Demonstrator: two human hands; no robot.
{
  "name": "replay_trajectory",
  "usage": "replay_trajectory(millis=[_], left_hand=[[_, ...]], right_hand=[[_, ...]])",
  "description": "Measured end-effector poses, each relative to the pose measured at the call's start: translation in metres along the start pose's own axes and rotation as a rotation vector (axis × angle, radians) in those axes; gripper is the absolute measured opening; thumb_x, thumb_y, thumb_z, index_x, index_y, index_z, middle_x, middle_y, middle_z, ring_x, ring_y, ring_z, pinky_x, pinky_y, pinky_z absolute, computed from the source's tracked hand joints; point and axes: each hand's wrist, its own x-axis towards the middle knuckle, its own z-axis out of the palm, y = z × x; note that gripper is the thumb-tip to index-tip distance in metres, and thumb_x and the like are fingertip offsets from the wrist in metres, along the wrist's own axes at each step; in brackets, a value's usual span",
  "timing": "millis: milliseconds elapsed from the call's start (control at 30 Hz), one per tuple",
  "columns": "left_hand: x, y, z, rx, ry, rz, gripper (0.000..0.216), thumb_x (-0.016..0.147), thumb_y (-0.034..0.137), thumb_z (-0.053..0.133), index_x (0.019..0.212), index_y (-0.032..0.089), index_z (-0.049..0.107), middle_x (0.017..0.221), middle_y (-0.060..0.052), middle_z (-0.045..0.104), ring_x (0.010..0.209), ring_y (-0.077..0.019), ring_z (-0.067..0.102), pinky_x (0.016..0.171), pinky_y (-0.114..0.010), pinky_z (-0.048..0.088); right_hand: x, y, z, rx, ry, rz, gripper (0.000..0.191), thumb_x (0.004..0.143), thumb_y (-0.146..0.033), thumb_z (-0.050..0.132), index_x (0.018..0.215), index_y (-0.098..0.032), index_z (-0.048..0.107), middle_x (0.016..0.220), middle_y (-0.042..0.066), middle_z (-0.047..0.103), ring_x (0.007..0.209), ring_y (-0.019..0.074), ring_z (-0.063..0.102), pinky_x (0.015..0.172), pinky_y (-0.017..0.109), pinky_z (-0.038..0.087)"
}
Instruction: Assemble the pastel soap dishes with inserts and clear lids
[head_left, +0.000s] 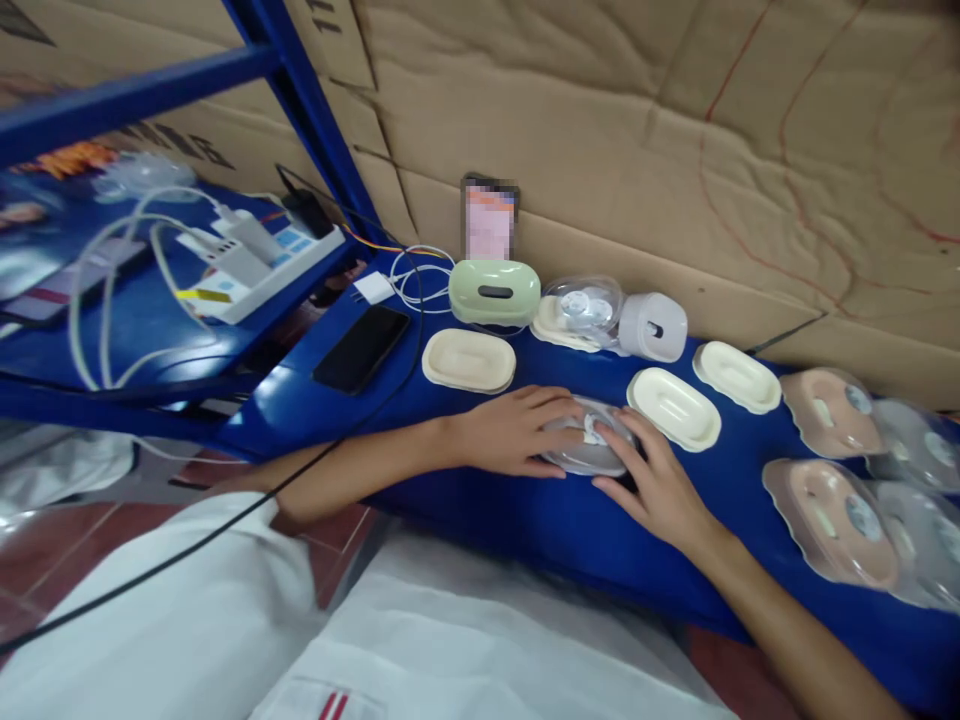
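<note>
My left hand [517, 430] lies over the left side of a clear oval plastic tray [589, 455] on the blue table [525, 510], fingers curled onto it. From the right, my right hand [656, 480] rests on the tray's near edge, its fingers bent over the rim. A small white piece [592, 432] sits in the tray between the two hands. Both hands press on the tray.
Cream oval trays [469, 360] [673, 407] [736, 376] lie around the hands. Behind them stand a green case [494, 291], a clear lidded part [583, 305] and a white device [652, 326]. Pink-filled clear packs [832, 505] lie at right. A black phone [361, 348] and power strip [262, 265] sit at left.
</note>
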Motion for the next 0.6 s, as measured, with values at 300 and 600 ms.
replay_trajectory(millis=[300, 600], left_hand=[[-0.016, -0.004, -0.003, 0.132, 0.149, 0.166, 0.039, 0.103, 0.059, 0.070, 0.107, 0.020, 0.070, 0.121, -0.013, 0.075, 0.118, -0.0278, 0.069, 0.093, -0.039, 0.059], [-0.024, -0.014, -0.009, 0.055, 0.123, 0.130, 0.044, 0.102, 0.063, 0.070, 0.108, 0.019, 0.069, 0.119, -0.014, 0.073, 0.116, -0.0291, 0.070, 0.096, -0.043, 0.061]], right_hand=[[0.004, -0.001, 0.001, -0.014, 0.020, -0.144, 0.083, 0.105, -0.040, 0.071, 0.177, -0.034, 0.028, 0.164, 0.019, 0.050, 0.160, 0.0417, 0.043, 0.120, 0.063, 0.053], [0.010, -0.004, 0.000, -0.005, 0.044, -0.193, 0.083, 0.105, -0.041, 0.071, 0.176, -0.037, 0.029, 0.164, 0.017, 0.051, 0.158, 0.0427, 0.046, 0.120, 0.065, 0.053]])
